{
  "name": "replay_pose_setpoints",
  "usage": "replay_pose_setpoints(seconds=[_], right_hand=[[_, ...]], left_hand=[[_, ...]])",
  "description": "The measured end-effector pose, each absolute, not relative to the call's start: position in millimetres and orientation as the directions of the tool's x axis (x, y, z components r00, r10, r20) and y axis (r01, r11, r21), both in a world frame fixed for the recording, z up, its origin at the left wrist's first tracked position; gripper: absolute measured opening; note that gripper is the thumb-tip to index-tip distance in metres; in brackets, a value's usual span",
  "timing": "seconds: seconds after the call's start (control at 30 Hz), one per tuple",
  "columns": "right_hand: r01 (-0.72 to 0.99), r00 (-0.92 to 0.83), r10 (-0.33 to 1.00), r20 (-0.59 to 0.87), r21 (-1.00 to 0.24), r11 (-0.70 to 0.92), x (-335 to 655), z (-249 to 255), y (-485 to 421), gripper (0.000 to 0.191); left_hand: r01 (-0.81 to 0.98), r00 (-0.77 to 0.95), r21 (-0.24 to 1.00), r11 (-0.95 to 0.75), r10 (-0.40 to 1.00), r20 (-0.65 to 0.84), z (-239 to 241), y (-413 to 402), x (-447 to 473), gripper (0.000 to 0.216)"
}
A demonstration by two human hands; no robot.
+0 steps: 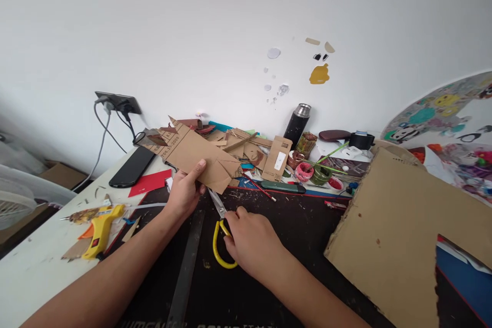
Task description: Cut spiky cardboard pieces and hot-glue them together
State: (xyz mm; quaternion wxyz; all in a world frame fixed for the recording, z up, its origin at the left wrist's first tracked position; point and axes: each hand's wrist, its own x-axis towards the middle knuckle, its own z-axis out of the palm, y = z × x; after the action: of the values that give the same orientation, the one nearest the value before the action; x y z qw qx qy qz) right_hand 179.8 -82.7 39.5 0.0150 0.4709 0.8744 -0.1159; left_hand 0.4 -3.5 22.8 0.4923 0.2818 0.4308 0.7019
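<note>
Yellow-handled steel scissors sit near centre, gripped in the right hand; beyond, leftward, the left hand pinches jagged flat brown cardboard (scissors at its near edge); far right stands a black cylindrical flask.

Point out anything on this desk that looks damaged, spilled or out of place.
The big cardboard sheet at right has ragged edges and a notch in it. The yellow glue gun at left lies on its side, its front crusted brown. Crumbs litter the dark mat near the scissors in the right hand.
</note>
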Motion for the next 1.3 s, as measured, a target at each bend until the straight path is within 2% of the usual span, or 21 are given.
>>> replay_pose_setpoints(seconds=[0.13,0.2,0.27,0.33,0.4,0.47,0.53,0.6,0.7,0.77,0.93,1.17,1.23,1.3], right_hand=[[0.864,-0.486,0.860,-0.157,-0.233,0.446,180.3,40.1,-78.9,0.030],[0.856,-0.455,0.880,-0.133,-0.337,0.392,185.1,37.8,-73.1,0.031],[0.799,-0.421,0.903,-0.088,-0.508,0.324,191.9,32.4,-64.7,0.028],[0.669,-0.373,0.925,-0.076,-0.712,0.211,199.1,23.8,-53.9,0.020],[0.460,-0.321,0.937,-0.136,-0.888,0.029,205.2,14.2,-41.9,0.015],[0.188,-0.296,0.931,-0.216,-0.968,-0.165,209.7,6.3,-30.9,0.025],[-0.019,-0.265,0.934,-0.241,-0.967,-0.255,212.6,2.9,-23.4,0.039],[-0.164,-0.235,0.948,-0.215,-0.953,-0.256,214.4,4.7,-20.5,0.046],[-0.328,-0.254,0.954,-0.159,-0.914,-0.240,215.4,12.2,-23.6,0.050],[-0.378,-0.302,0.945,-0.126,-0.894,-0.240,214.8,15.6,-27.6,0.049],[-0.314,-0.465,0.877,-0.120,-0.904,-0.289,208.8,11.9,-35.0,0.052],[-0.059,-0.672,0.718,-0.184,-0.953,-0.299,200.5,11.5,-43.7,0.062],[-0.069,-0.651,0.732,-0.202,-0.944,-0.322,201.0,10.6,-43.3,0.064],[-0.101,-0.609,0.762,-0.217,-0.933,-0.346,203.2,8.9,-40.9,0.069]], left_hand=[[-0.475,-0.361,0.869,-0.139,0.931,-0.048,26.3,-4.0,1.0,0.050],[-0.499,-0.369,0.855,-0.138,0.927,-0.066,26.3,-3.0,-0.1,0.049],[-0.535,-0.370,0.835,-0.127,0.924,-0.096,25.1,-1.3,-2.1,0.046],[-0.587,-0.331,0.805,-0.086,0.933,-0.141,23.7,0.5,-4.3,0.041],[-0.634,-0.272,0.773,-0.027,0.943,-0.191,23.1,1.5,-5.5,0.035],[-0.665,-0.232,0.747,0.018,0.945,-0.229,23.2,1.4,-5.2,0.032],[-0.679,-0.214,0.733,0.044,0.943,-0.255,22.7,0.5,-3.6,0.035],[-0.677,-0.180,0.732,0.074,0.948,-0.262,20.6,-0.6,-1.5,0.038],[-0.647,-0.113,0.754,0.111,0.964,-0.239,15.4,-2.1,0.8,0.040],[-0.627,-0.066,0.767,0.138,0.971,-0.228,12.9,-3.2,1.4,0.041],[-0.571,0.003,0.803,0.170,0.979,-0.205,15.6,-8.6,2.6,0.042],[-0.525,0.099,0.821,0.226,0.974,-0.204,17.8,-14.3,6.2,0.041],[-0.546,0.021,0.817,0.186,0.978,-0.208,18.6,-11.7,5.3,0.039],[-0.580,-0.132,0.809,0.098,0.968,-0.212,21.2,-7.4,2.5,0.035]])
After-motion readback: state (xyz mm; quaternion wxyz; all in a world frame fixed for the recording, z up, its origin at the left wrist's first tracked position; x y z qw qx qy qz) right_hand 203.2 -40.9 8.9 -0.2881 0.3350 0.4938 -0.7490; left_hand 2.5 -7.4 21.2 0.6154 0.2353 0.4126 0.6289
